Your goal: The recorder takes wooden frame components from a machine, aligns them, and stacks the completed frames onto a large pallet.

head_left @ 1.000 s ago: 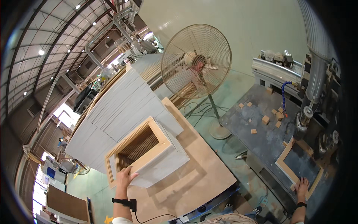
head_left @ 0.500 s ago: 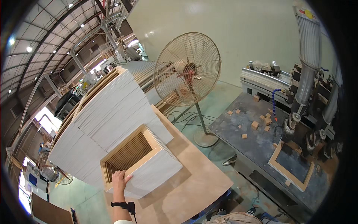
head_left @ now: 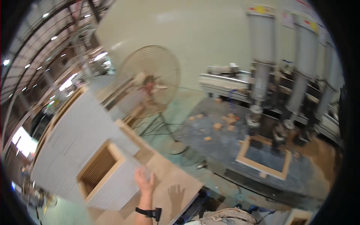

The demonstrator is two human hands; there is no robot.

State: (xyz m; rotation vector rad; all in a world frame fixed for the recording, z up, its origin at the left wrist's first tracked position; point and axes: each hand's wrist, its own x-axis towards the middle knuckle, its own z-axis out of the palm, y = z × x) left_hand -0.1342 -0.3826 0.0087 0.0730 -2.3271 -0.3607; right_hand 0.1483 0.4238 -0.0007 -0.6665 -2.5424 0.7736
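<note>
My left hand (head_left: 144, 182), with a black strap at its wrist, hovers at the right side of a stack of pale wooden frames (head_left: 125, 182). The hand is open and holds nothing. Its fingers are somewhat blurred, and the thumb stands apart on the right. I cannot tell whether the fingertips touch the stack. A hand-shaped shadow falls on the tan board (head_left: 191, 183) below. Inside the frames' rectangular opening, many stacked layers show. My right hand is out of view. To the right, a single wooden frame (head_left: 258, 169) lies on a dark machine table (head_left: 187, 131).
A taller stack of white-edged pieces (head_left: 75, 131) adjoins at the left. A caged pedestal fan (head_left: 150, 82) stands behind. Small wood blocks (head_left: 217, 126) lie scattered on the machine table, beneath grey ribbed hoses (head_left: 261, 37). Part of another frame (head_left: 300, 216) shows at the lower right.
My left hand has left the frame stack's near rim and moved right, beside the stack. The view has swung to the right, showing more of the machine.
</note>
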